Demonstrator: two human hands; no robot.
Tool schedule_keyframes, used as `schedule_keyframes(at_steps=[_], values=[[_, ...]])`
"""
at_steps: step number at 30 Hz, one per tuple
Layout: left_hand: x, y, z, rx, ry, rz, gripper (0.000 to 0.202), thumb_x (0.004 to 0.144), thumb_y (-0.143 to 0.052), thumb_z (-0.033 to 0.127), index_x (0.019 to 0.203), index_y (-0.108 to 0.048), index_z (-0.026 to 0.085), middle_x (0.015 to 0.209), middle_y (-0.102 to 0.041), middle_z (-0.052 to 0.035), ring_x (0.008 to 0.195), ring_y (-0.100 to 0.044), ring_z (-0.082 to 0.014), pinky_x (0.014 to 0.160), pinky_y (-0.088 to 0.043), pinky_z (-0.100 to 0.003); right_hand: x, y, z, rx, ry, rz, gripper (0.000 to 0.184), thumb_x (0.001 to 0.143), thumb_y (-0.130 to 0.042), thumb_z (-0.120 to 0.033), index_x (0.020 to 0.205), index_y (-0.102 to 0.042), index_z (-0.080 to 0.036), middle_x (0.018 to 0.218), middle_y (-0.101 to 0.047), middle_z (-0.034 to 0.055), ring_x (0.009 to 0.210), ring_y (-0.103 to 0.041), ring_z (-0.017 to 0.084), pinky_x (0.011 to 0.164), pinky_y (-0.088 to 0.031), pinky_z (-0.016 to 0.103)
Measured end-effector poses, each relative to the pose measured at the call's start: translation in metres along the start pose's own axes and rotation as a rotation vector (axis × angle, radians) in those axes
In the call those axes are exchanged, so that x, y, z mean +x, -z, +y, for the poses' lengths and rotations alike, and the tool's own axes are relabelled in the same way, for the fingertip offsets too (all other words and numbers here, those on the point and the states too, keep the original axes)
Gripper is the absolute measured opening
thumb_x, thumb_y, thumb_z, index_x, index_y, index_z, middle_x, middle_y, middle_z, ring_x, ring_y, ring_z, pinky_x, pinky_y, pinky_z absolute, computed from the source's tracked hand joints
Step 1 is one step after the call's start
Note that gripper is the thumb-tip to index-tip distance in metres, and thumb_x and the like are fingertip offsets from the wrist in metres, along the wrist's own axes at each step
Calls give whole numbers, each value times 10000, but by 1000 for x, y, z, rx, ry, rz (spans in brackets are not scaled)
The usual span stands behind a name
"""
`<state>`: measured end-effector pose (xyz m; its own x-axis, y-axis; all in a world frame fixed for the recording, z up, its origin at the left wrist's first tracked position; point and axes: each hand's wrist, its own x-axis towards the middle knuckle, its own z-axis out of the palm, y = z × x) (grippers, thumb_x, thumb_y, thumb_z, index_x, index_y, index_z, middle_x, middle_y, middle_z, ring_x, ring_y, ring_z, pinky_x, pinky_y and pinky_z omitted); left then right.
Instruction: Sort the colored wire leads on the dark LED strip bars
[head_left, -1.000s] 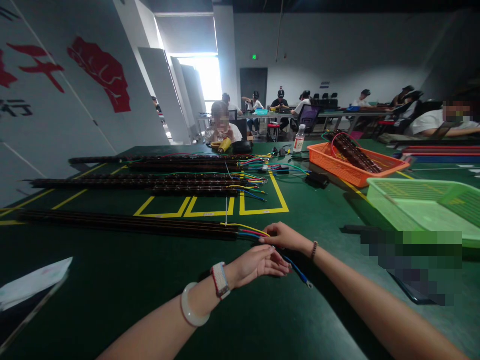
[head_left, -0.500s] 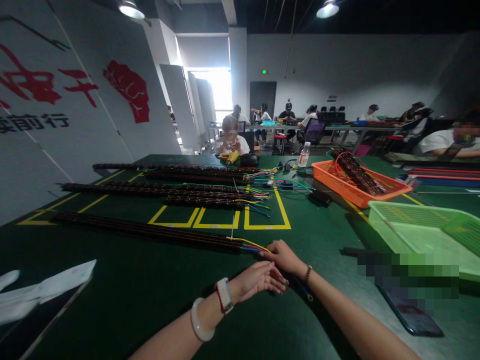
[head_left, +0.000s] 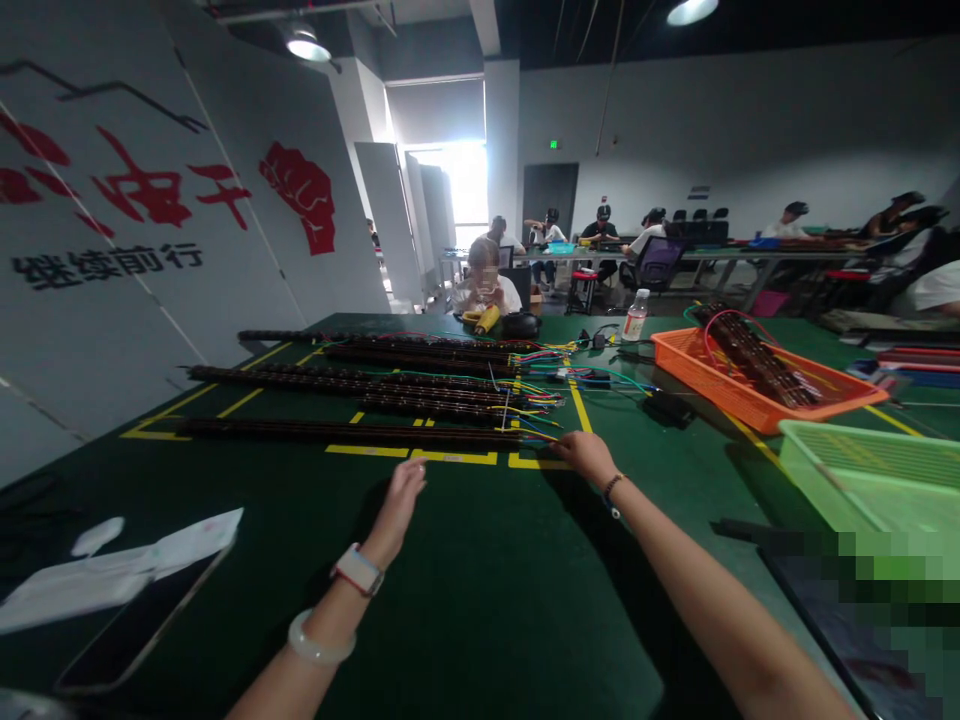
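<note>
A long dark cable bundle (head_left: 360, 432) lies across the green table, with coloured wires (head_left: 534, 437) coming out of its right end. My right hand (head_left: 589, 458) is closed around the ends of those wires, palm down. My left hand (head_left: 403, 498) hovers just in front of the bundle's middle, its fingers stretched out and holding nothing. Behind this bundle lie several more dark bundles (head_left: 420, 388), roughly parallel, their coloured wire ends also pointing right. A thin white cable tie (head_left: 506, 408) stands up near the right end of the near bundle.
To the right are an orange basket (head_left: 757, 395) with dark bundles in it and a green basket (head_left: 847, 480). A phone (head_left: 150, 615) and white paper (head_left: 187, 540) lie at the left. A bottle (head_left: 636, 315) stands at the back. Another person (head_left: 487, 285) sits across the table.
My right hand has moved away from me with the wires, and the bundle now lies closer to the others. My left hand has moved left, away from my right. The view has shifted.
</note>
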<state>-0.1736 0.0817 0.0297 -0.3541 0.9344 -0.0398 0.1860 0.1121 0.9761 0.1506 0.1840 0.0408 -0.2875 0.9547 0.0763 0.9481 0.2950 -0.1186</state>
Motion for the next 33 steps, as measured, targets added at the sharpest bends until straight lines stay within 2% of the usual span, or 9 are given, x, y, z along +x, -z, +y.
schedule_keyframes(at_steps=[2,5,7,10,17,21,25,29,33], values=[[35,22,-5,83,37,232,439,884,-420,328,1302,-379,201,1415,-373,-111,1295,-361,-208,1052,-309,-357,4,-4,4,9,-9,-20,389,914,-408,-445,821,-701,-208,759,-680,67,686,-609,161,557,-337,226],[83,46,-10,176,121,443,572,899,-386,349,1390,-232,98,1455,-246,-206,1352,-241,-273,1081,-245,-421,1,-10,7,31,-17,-42,410,922,-378,-471,860,-695,-220,776,-682,56,688,-606,147,551,-330,219],[108,54,-13,237,160,534,595,898,-405,362,1391,-241,72,1448,-242,-227,1353,-219,-307,1082,-219,-476,-2,-13,7,44,-26,-46,428,928,-356,-481,872,-688,-217,781,-680,54,681,-604,142,543,-323,219],[134,54,-21,320,190,629,554,869,-485,400,1359,-342,187,1441,-294,-132,1301,-305,-311,1045,-239,-566,-4,-15,8,54,-35,-36,448,930,-342,-491,853,-678,-206,765,-672,52,675,-599,144,533,-308,227],[165,46,-33,445,194,694,473,855,-528,364,1281,-438,180,1352,-407,-117,1200,-429,-277,978,-361,-522,-1,-18,7,43,-41,0,437,930,-349,-482,832,-668,-200,760,-667,58,682,-597,151,545,-304,235],[178,50,-32,486,188,664,442,854,-532,358,1250,-464,174,1292,-463,-111,1136,-486,-254,933,-413,-489,3,-16,8,20,-24,18,411,923,-378,-458,807,-671,-194,763,-671,71,677,-596,161,542,-301,240],[191,51,-30,511,174,630,413,852,-539,349,1219,-488,167,1247,-497,-105,1085,-519,-235,896,-446,-461,12,-3,13,18,1,44,402,894,-426,-495,792,-664,-188,763,-669,81,697,-597,173,572,-326,241],[196,45,-33,512,140,621,415,854,-535,350,1224,-484,167,1260,-487,-107,1093,-513,-238,902,-442,-467,46,19,17,52,3,102,429,922,-361,-507,959,-630,-175,901,-666,89,800,-599,172,633,-370,236],[191,42,-36,495,101,593,555,855,-518,363,1344,-359,156,1354,-411,-152,1210,-433,-289,981,-369,-506,102,33,10,50,9,109,323,913,-462,-392,1092,-584,-152,1064,-623,107,939,-579,171,756,-407,232]])
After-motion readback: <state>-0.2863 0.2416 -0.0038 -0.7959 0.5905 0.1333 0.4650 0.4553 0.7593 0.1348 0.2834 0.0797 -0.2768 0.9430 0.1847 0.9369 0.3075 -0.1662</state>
